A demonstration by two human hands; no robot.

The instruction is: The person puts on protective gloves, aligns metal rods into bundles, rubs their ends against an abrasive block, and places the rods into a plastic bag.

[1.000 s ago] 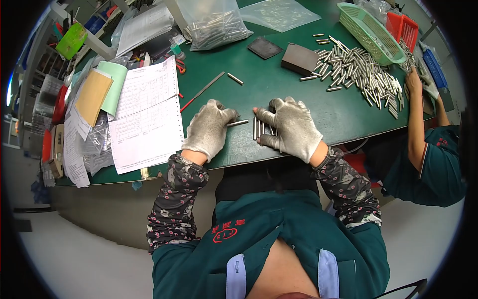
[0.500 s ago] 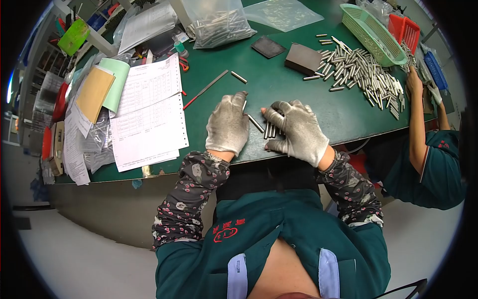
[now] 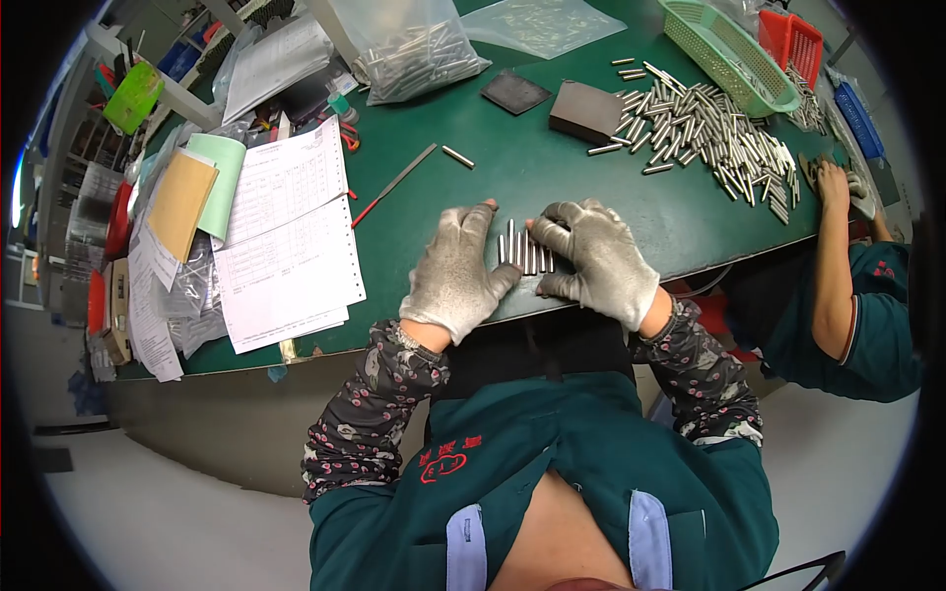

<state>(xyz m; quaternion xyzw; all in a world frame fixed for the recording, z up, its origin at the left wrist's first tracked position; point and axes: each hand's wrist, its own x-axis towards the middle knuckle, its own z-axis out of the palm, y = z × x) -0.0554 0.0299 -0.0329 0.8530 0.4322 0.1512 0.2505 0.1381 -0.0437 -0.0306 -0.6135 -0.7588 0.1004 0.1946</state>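
Note:
Several short metal pins (image 3: 524, 254) stand side by side in a row on the green table near its front edge, one poking out farther than the others. My left hand (image 3: 451, 271), in a pale glove, is at the row's left side, fingers stretched forward and thumb apart, its tip against the near pin ends. On the right side, my gloved right hand (image 3: 601, 261) bends its fingers loosely around the row, with index and thumb apart. Both hands are open. Farther forward lies a single loose pin (image 3: 458, 157), beside a thin flat strip with a red end (image 3: 394, 184).
A large pile of pins (image 3: 705, 138) lies right, by a dark block (image 3: 586, 112) and a flat dark plate (image 3: 514, 92). Behind are a green basket (image 3: 729, 59) and a bag of pins (image 3: 419, 54). Papers (image 3: 286, 236) cover the left. A co-worker's arm (image 3: 836, 266) reaches in right.
The slanted pin between my hands now stands in line with the others. My left thumb has come out to the row, and my left hand has opened. The view has shifted slightly.

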